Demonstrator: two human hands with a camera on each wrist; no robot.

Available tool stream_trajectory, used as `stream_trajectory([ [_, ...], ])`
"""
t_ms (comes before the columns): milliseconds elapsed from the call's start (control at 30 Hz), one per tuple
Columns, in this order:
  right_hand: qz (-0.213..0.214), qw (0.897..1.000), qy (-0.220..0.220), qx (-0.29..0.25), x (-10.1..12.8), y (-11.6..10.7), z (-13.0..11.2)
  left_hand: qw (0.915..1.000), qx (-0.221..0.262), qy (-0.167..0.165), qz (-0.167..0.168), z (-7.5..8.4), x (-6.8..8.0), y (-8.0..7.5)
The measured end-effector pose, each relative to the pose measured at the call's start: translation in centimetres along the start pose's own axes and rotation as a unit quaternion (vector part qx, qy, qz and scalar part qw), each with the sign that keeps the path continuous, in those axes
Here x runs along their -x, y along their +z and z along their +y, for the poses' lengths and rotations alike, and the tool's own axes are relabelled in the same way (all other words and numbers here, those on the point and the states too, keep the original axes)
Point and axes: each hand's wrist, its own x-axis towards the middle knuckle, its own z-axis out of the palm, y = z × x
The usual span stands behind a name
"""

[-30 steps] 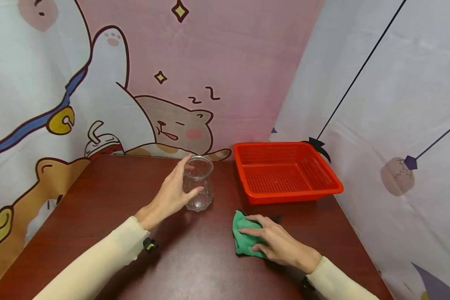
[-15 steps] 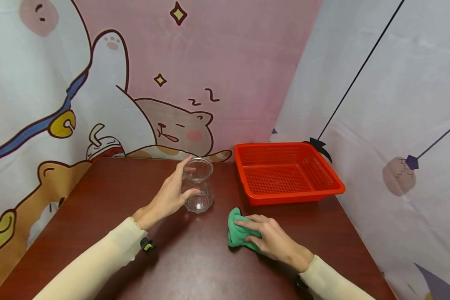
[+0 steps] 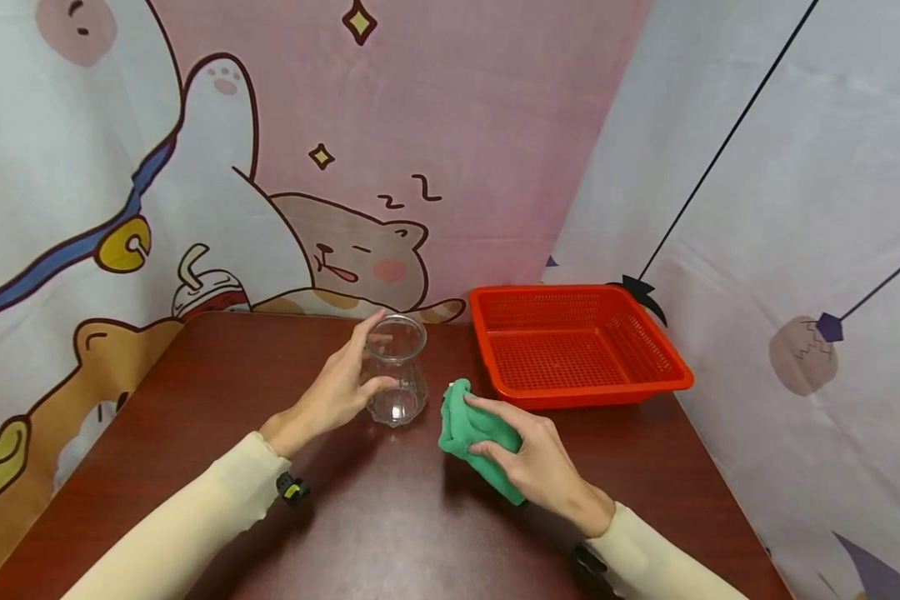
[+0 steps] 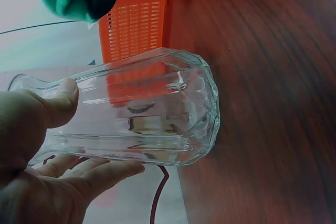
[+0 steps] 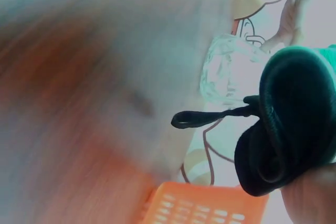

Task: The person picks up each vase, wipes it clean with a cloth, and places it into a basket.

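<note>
cartoon-printed cloth walls close in a dark red-brown table (image 3: 195, 400) on 3 sides. at the far left of the work, the left hand (image 3: 333, 392) curls around a clear ribbed glass jar (image 3: 396, 368), thumb near the neck and fingers behind it; the left wrist view shows the jar's base resting on the wood, so it stands upright and is steadied, not lifted. just right of that hand, close to the jar but apart from it, the right hand (image 3: 528, 462) is clenched on a bunched green cloth (image 3: 465, 425), raised off the table and pointed toward the glass. beyond the right hand, at the back right, sits an orange-red mesh basket (image 3: 648, 379) with nothing in it.

judging by this, the step is bringing cloth to jar for wiping. the next move calls for a firm left-hand hold so the jar does not tip or slide, and for cloth pressed against the glass or into its mouth.
</note>
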Motion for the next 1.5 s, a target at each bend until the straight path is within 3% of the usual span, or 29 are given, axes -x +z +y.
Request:
stream_trajectory([
  [267, 0.043, 0.998, 0.036, 0.024, -1.7, 0.6, -1.1, 1.0000, 0.002, 0.006, -0.004, 0.0, -0.1, -0.2],
  [767, 0.120, 0.993, 0.014, -0.005, -7.1, 2.8, -1.3, 0.9994, -0.024, 0.016, -0.020, -0.2, -0.7, -1.3],
  [1167, 0.118, 0.989, 0.046, -0.071, -8.6, 5.2, 0.2, 0.9986, -0.023, 0.020, -0.043, 0.0, -0.8, -1.5],
  [1500, 0.110, 0.992, 0.036, -0.060, -8.9, 6.3, 1.3, 0.9980, -0.024, 0.017, -0.056, 0.0, -0.7, -1.6],
])
